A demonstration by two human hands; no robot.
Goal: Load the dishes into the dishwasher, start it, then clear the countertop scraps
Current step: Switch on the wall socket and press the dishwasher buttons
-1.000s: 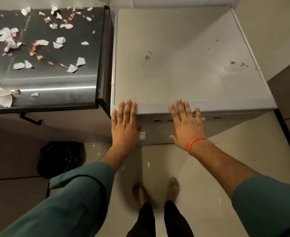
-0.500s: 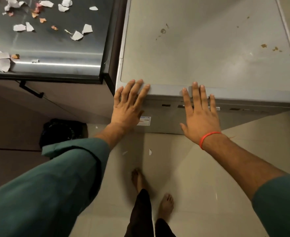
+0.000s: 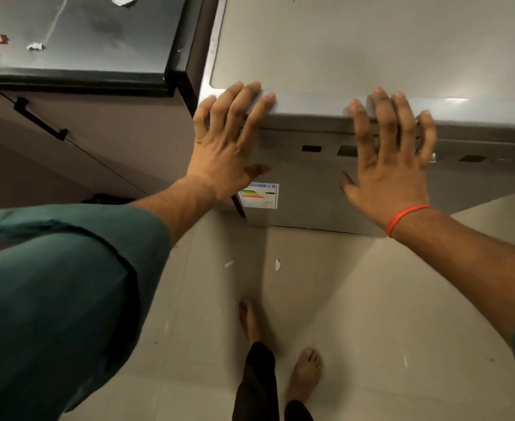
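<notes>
Both hands flat on the dishwasher (image 3: pixel 356 50) front edge, left hand (image 3: pixel 226 147) fingers spread, right hand (image 3: pixel 390 165) fingers spread, paper scraps (image 3: pixel 34 46) on counter (image 3: pixel 98 34)

Your dishwasher (image 3: pixel 371 41) stands right of the countertop (image 3: pixel 83 31), where scraps (image 3: pixel 34 46) lie; your left hand (image 3: pixel 223 147) and right hand (image 3: pixel 390 165) rest on its front edge
</notes>
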